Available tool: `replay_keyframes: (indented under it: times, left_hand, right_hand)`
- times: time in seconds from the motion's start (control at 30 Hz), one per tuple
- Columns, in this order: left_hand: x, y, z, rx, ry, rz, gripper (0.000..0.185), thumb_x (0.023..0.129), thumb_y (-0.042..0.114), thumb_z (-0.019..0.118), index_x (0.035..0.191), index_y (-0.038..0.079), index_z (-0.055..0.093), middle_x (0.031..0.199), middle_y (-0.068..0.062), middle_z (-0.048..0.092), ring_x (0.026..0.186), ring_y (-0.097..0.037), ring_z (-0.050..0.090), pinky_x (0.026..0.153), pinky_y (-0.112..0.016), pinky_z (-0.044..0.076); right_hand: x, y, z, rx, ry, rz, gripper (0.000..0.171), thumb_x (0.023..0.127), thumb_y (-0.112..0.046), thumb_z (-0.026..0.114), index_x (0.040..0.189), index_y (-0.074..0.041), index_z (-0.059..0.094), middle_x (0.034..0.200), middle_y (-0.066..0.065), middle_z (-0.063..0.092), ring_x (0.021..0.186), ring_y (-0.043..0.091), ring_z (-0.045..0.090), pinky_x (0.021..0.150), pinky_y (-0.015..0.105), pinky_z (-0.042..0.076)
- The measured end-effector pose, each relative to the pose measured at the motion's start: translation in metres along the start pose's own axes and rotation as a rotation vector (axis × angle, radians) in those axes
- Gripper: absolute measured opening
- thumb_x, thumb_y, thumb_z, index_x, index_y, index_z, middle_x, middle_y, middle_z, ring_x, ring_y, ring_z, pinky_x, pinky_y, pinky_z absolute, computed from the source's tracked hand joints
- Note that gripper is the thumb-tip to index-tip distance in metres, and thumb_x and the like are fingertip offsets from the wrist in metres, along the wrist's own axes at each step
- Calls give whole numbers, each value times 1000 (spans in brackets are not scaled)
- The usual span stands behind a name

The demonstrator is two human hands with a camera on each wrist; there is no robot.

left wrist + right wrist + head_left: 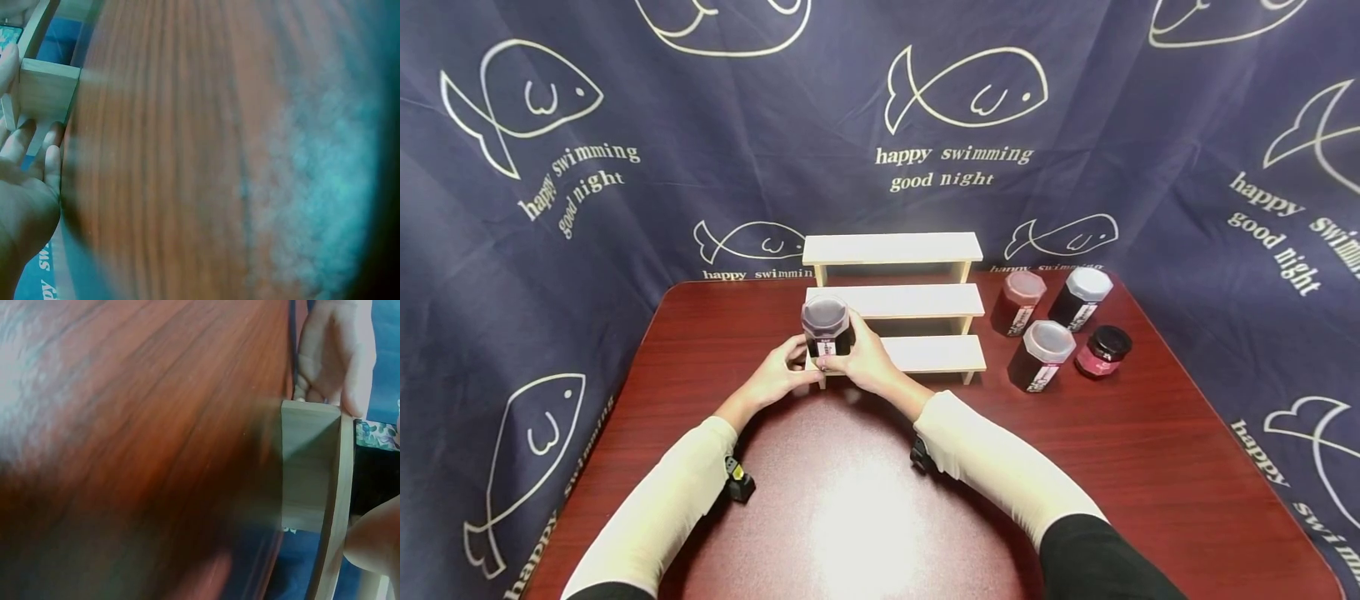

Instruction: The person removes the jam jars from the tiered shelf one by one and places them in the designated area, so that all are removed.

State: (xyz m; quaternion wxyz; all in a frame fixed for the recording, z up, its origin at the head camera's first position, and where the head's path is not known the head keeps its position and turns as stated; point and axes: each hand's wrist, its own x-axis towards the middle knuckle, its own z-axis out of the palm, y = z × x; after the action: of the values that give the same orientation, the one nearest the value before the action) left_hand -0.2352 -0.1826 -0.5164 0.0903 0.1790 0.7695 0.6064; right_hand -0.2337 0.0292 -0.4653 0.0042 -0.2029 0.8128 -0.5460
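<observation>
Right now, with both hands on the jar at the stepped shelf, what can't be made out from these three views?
- Jar label text: too small in the head view; fingers cover its base.
- Left hand grip: the left wrist view shows only a palm edge and a blurred table.
- Whether the jar rests on the shelf: hidden by the right hand.
- Labels on the four jars to the right: too small.

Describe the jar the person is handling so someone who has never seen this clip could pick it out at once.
Start at the pale wooden three-step shelf at the back of the red-brown table. On the left end of its lowest step stands a dark jar, held between the left hand and right hand. Unlike the four jars grouped on the table right of the shelf, it alone is on the shelf and touched.
</observation>
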Motion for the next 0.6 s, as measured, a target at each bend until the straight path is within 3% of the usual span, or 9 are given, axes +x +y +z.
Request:
replay_keyframes:
  times: [0.27,0.6]
  left_hand:
    - [0,1,1,19,2,-11,71,86,5,79,147,1,42,132,-21,63,104,-18,64,88,-26,52]
    - [1,0,-1,-5,3,-14,71,85,0,79,145,-4,40,137,-25,58,108,-26,63,86,-25,54]
  right_hand:
    - [2,3,-3,112,7,5,91,72,-9,92,149,-12,44,130,6,62,117,21,59,103,40,46]
    - [-12,-9,-20,152,-27,-5,87,71,-3,92,145,-6,46,128,11,63,116,23,59,102,39,47]
